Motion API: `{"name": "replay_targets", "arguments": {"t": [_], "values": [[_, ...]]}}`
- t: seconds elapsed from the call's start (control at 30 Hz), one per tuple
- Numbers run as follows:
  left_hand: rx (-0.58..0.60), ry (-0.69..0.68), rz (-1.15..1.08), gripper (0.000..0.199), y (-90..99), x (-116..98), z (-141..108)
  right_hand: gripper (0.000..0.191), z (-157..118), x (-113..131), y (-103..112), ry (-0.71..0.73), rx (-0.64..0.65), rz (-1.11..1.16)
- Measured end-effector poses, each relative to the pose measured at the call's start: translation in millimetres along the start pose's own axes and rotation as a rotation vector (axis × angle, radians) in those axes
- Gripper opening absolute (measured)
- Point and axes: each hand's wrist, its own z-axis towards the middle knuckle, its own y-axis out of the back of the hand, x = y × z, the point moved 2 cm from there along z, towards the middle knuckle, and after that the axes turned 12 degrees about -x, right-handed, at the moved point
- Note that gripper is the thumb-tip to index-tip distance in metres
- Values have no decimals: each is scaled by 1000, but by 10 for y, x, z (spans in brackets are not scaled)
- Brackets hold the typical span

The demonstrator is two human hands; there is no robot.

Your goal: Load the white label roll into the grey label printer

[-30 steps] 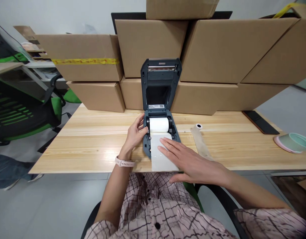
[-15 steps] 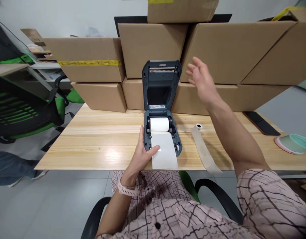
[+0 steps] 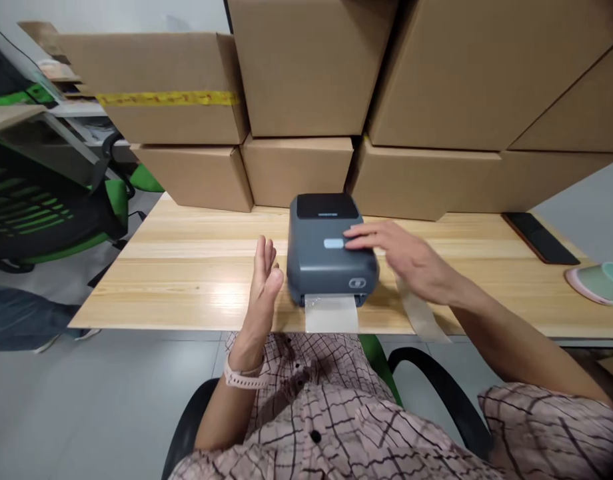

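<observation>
A dark grey label printer [image 3: 316, 267] stands on the wooden table with its lid down. White label paper [image 3: 331, 315] sticks out of its front slot and reaches the table's front edge. My right hand [image 3: 406, 257] lies over the right side of the lid, fingers stretched beside the light-blue window. To the left of the printer, my left hand [image 3: 264, 283] is raised with its fingers up and apart from the housing, holding nothing. A loose strip of backing paper [image 3: 421, 317] hangs over the front edge, partly hidden under my right hand and wrist.
Stacked cardboard boxes [image 3: 296, 170] line the back of the table [image 3: 196, 267]. At the right lie a black phone [image 3: 540, 237] and a green cup-like container [image 3: 604, 283] with a pink base. A green and black chair [image 3: 41, 207] and a person's jeans-clad leg [image 3: 26, 317] are at the left.
The printer's lid has swung from open to closed, covering the label roll. My right hand came down onto it, and my left hand let go of the paper and moved left.
</observation>
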Motion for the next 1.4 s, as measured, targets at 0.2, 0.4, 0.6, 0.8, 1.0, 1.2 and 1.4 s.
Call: {"name": "replay_targets", "arguments": {"t": [0.2, 0.4, 0.6, 0.8, 1.0, 1.2, 1.4], "values": [[58, 30, 15, 107, -259, 51, 84, 39, 55, 108, -180, 163, -18, -223], [24, -28, 54, 104, -196, 155, 13, 43, 357, 120, -580, 204, 66, -253], [-62, -119, 35, 91, -250, 233, -109, 50, 248, 68, -738, 320, 84, -299], [-53, -167, 41, 80, -304, 259, -109, 52, 261, 62, -735, 249, 92, -294], [-263, -173, 51, 70, -182, 337, -348, 47, 255, 42, -721, 180, 66, -320], [-133, 81, 70, 47, -39, 380, -759, 46, 235, 49, -710, 191, 26, -330], [256, 521, -86, 52, -215, 257, -658, 48, 225, 49, -703, 147, 25, -286]]}}
